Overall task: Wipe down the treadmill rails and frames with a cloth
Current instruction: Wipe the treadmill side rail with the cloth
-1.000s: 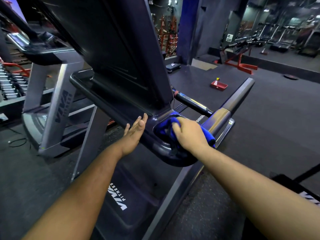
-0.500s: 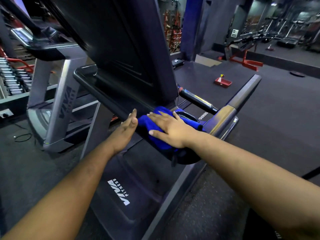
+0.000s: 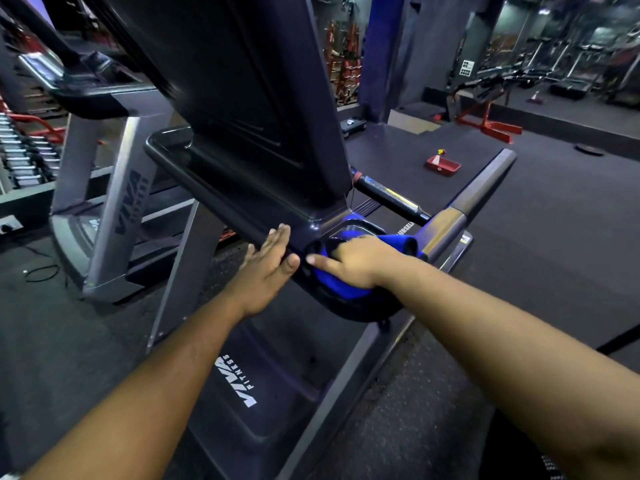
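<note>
A dark treadmill fills the middle of the view, its console tray rim [image 3: 207, 192] running from upper left to the near corner. My right hand [image 3: 360, 261] holds a blue cloth [image 3: 334, 284] down on that corner, beside the cup recess [image 3: 356, 226]. The thumb points left and the fingers curl over the cloth. My left hand [image 3: 268, 259] rests flat on the rim just left of the cloth, fingers straight. The grey handrail [image 3: 481, 190] reaches away to the right of the cloth.
A second treadmill [image 3: 104, 202] stands close on the left, with a dumbbell rack [image 3: 20, 157] behind it. A red tray [image 3: 443, 165] lies on the floor mat beyond the handrail. A red bench frame [image 3: 491, 126] stands farther back right.
My right hand swept the cloth left along the rim toward my left hand, then drew back right to the corner by the cup recess. My left hand stayed on the rim.
</note>
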`<action>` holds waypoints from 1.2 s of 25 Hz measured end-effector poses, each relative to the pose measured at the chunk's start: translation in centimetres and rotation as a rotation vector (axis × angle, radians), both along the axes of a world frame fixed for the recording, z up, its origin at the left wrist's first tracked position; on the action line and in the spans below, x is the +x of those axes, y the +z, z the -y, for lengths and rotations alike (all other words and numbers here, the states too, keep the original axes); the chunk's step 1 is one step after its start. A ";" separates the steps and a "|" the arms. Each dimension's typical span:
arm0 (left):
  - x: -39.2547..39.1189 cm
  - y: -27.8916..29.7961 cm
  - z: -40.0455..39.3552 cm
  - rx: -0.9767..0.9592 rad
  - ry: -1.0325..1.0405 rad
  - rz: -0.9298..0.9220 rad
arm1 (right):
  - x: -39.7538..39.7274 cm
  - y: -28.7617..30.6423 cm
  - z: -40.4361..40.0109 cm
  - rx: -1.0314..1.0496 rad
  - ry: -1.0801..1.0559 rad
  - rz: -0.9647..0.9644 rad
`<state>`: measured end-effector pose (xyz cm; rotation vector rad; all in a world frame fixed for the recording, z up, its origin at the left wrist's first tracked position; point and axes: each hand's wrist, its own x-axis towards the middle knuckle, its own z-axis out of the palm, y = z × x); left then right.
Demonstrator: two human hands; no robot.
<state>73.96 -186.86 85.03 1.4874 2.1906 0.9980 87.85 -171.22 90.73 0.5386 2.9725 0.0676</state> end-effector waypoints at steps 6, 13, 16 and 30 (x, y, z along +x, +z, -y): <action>0.8 -0.1 -1.6 0.027 -0.002 -0.095 | 5.3 -2.6 -0.3 0.002 0.207 -0.370; 2.0 -1.0 -2.3 -0.007 0.003 -0.165 | 4.1 -2.0 -6.6 -0.047 -0.003 -0.230; 2.4 -1.0 -2.8 0.003 0.033 -0.147 | 5.1 -4.5 0.3 0.023 -0.050 -0.436; 4.9 -0.2 -3.8 0.065 0.140 -0.103 | 8.3 -10.4 4.6 0.207 -0.064 -0.700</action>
